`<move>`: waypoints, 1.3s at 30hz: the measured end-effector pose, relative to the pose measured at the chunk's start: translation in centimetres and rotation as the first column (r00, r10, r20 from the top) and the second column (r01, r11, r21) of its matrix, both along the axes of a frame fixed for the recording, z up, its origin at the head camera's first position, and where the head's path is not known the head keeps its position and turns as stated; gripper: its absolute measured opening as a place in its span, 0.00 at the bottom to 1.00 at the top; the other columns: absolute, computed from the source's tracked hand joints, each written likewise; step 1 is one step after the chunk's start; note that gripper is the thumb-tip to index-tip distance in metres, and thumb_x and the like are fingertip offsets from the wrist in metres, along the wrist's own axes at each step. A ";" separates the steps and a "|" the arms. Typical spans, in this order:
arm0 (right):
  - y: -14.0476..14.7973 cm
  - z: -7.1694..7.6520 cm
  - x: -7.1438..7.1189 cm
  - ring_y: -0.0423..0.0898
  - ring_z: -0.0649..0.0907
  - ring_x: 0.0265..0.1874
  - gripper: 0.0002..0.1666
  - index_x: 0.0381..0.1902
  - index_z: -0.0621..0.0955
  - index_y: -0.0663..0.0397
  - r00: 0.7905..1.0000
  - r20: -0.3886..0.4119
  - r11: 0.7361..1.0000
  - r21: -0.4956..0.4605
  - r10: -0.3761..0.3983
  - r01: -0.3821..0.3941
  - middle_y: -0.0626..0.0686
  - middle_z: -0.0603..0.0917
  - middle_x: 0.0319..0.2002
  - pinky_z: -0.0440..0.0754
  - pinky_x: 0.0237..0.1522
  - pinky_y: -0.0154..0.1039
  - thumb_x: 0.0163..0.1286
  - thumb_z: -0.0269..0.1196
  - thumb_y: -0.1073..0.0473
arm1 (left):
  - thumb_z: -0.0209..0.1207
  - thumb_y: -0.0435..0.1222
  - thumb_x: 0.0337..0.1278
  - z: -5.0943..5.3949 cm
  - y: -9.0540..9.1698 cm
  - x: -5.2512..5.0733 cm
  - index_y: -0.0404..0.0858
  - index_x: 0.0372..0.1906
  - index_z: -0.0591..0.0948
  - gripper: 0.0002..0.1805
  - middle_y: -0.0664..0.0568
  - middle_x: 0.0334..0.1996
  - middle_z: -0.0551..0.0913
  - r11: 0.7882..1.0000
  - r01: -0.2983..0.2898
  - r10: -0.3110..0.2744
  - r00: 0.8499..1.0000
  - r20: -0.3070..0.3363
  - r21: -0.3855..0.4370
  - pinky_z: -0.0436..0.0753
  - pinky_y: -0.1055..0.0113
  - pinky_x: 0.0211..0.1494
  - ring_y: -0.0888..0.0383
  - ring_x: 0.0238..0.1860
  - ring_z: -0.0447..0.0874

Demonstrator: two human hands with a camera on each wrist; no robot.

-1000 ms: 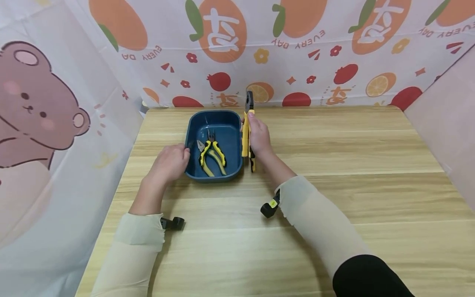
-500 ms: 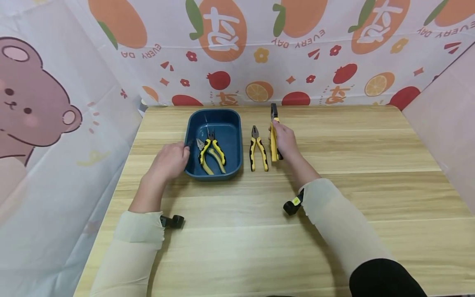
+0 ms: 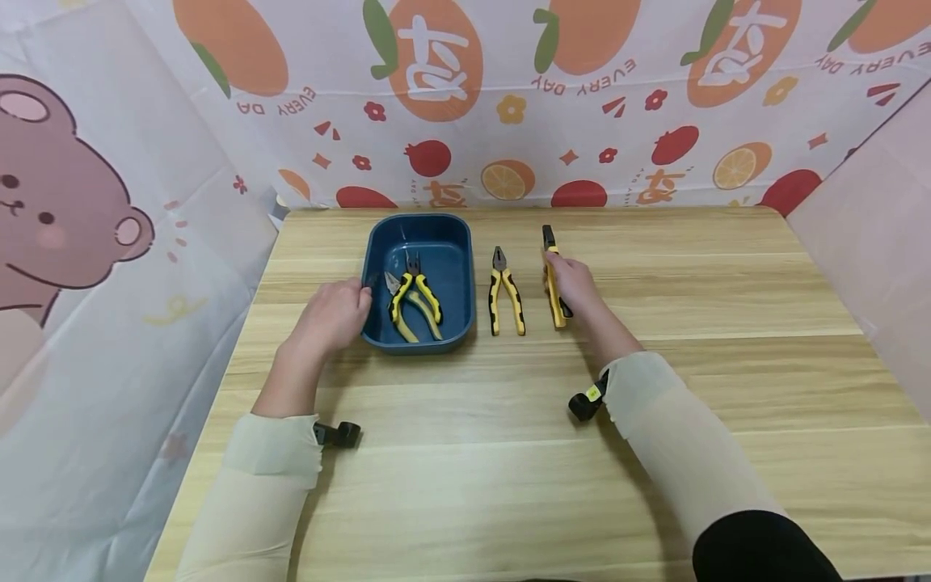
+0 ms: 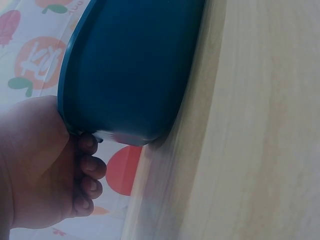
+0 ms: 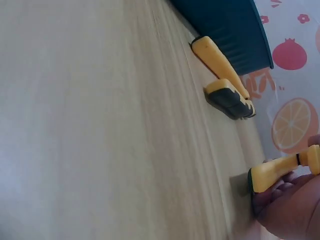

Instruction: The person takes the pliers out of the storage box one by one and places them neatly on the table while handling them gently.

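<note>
My left hand (image 3: pixel 330 318) grips the left rim of a deep blue bin (image 3: pixel 449 263), its fingers curled under the edge in the left wrist view. Inside the bin lie two pairs of pliers with yellow-and-black handles: one with dark narrow jaws (image 3: pixel 413 265), the other with silver jaws (image 3: pixel 393 283), partly under the first. My right hand (image 3: pixel 575 287) holds another pair of pliers (image 3: pixel 558 314) by the handles, right of the bin, jaws pointing away from me. A handle of these held pliers (image 5: pixel 272 172) shows low, by the tabletop, in the right wrist view.
Between the bin and my right hand, combination pliers (image 3: pixel 499 272) lie on the wooden table (image 3: pixel 451 477), jaws pointing away, handles spread. A fruit-printed cloth (image 3: pixel 553 105) hangs along the back edge. Another cloth with a bear print (image 3: pixel 58 194) hangs on the left.
My right hand has moved right, away from the bin, and lowered its pliers toward the table. The combination pliers beside the bin have come into full view. My left hand stays on the rim.
</note>
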State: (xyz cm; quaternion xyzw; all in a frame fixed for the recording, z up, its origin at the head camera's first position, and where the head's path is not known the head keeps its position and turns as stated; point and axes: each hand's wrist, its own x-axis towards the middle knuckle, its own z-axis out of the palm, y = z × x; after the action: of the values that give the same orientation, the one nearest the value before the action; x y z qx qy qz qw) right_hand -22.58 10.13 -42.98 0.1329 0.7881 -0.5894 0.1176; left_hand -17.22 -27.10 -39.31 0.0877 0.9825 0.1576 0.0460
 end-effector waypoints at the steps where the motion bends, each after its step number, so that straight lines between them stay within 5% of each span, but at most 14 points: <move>1: 0.1 0.1 -0.1 0.46 0.76 0.32 0.33 0.46 0.77 0.60 1.000 0.014 1.000 0.005 0.002 -0.002 0.55 0.79 0.35 0.71 0.42 0.39 0.74 0.47 0.35 | 0.36 0.42 0.77 0.0 0.0 0.0 0.33 0.36 0.75 0.21 0.39 0.30 0.77 1.000 -0.001 0.001 1.000 0.003 0.001 0.72 0.50 0.43 0.42 0.38 0.74; 10: 0.5 0.3 -0.5 0.42 0.74 0.26 0.26 0.44 0.75 0.58 0.996 0.080 0.999 0.025 -0.035 0.034 0.52 0.76 0.34 0.73 0.31 0.34 0.69 0.42 0.42 | 0.35 0.42 0.77 -0.1 -0.2 0.1 0.33 0.36 0.75 0.22 0.39 0.30 0.76 1.000 0.007 -0.007 1.000 0.004 0.008 0.72 0.50 0.42 0.42 0.37 0.74; 20: 0.7 0.1 -0.8 0.44 0.73 0.28 0.25 0.43 0.73 0.56 0.996 0.088 0.998 0.061 -0.009 0.004 0.51 0.72 0.34 0.72 0.32 0.34 0.70 0.45 0.40 | 0.36 0.42 0.77 -0.3 -0.3 -0.1 0.34 0.34 0.74 0.22 0.40 0.29 0.76 1.000 0.003 -0.003 1.000 -0.004 0.011 0.72 0.49 0.44 0.42 0.38 0.74; 30: 1.6 0.4 -0.5 0.51 0.73 0.51 0.37 0.58 0.72 0.64 0.996 0.047 0.980 0.184 0.070 -0.078 0.61 0.73 0.57 0.72 0.57 0.43 0.70 0.47 0.37 | 0.36 0.42 0.76 -0.3 0.0 -0.3 0.33 0.37 0.75 0.21 0.41 0.31 0.77 1.000 -0.015 0.015 1.000 0.014 0.023 0.74 0.51 0.43 0.43 0.38 0.74; 33: 2.0 0.2 -0.4 0.51 0.74 0.48 0.36 0.52 0.74 0.63 0.995 0.008 0.959 0.267 0.097 -0.095 0.61 0.75 0.53 0.74 0.50 0.42 0.69 0.50 0.35 | 0.36 0.43 0.76 -0.3 0.0 -0.3 0.33 0.37 0.75 0.21 0.41 0.30 0.76 1.000 -0.017 0.017 1.000 0.018 0.022 0.74 0.52 0.42 0.43 0.37 0.74; 39: 2.3 -0.7 -0.5 0.46 0.73 0.25 0.28 0.33 0.71 0.56 0.985 -0.070 0.880 0.462 0.157 -0.108 0.53 0.72 0.30 0.69 0.23 0.36 0.65 0.54 0.34 | 0.36 0.43 0.76 -0.2 -0.1 -0.2 0.33 0.38 0.75 0.21 0.41 0.31 0.76 1.000 -0.019 0.019 0.999 0.031 0.023 0.73 0.51 0.42 0.43 0.38 0.74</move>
State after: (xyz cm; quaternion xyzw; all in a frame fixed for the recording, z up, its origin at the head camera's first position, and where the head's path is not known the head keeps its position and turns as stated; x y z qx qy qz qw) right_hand -23.07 12.41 -43.65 0.0714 0.9168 -0.3844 0.0816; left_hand -17.43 -27.21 -39.51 0.0765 0.9806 0.1706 0.0588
